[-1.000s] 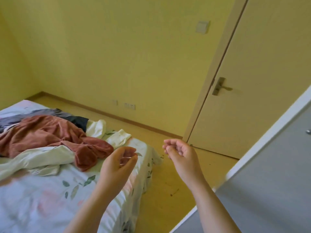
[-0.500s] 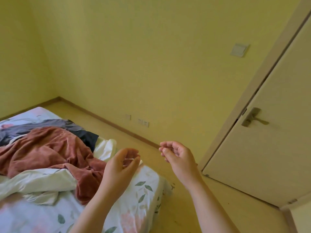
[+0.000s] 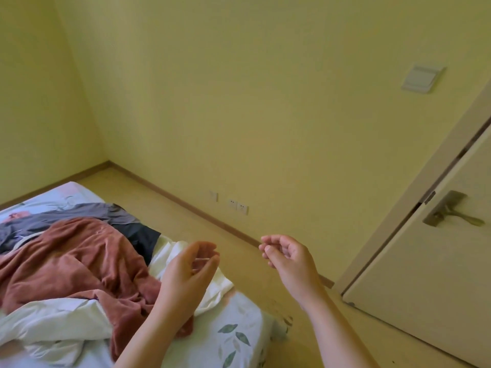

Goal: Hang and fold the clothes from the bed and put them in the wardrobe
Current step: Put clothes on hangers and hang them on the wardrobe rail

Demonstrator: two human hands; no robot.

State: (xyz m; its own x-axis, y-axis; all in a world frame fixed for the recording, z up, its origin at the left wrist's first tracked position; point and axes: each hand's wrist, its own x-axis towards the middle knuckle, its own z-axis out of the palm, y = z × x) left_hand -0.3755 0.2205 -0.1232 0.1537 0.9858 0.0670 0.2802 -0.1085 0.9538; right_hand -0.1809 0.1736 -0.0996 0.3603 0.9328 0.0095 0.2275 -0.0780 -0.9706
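A heap of clothes lies on the bed (image 3: 239, 338) at the lower left: a rust-brown garment (image 3: 77, 264) on top, a grey one (image 3: 66, 216) and a dark navy one (image 3: 140, 236) behind it, and white pieces (image 3: 53, 322) in front and at the foot. My left hand (image 3: 190, 274) hovers above the bed's corner, fingers loosely curled and apart, holding nothing. My right hand (image 3: 288, 260) is raised over the floor beside the bed, also empty with fingers apart. The wardrobe is out of view.
The bed has a white sheet printed with green leaves. A strip of tan floor (image 3: 186, 216) runs between the bed and the yellow wall with sockets (image 3: 237, 207). A cream door (image 3: 438, 274) with a metal handle (image 3: 449, 212) stands shut at the right.
The view has swung left and up: the grey wardrobe panel at the lower right has left the frame, and the door has slid to the right. Both hands stay raised and empty.
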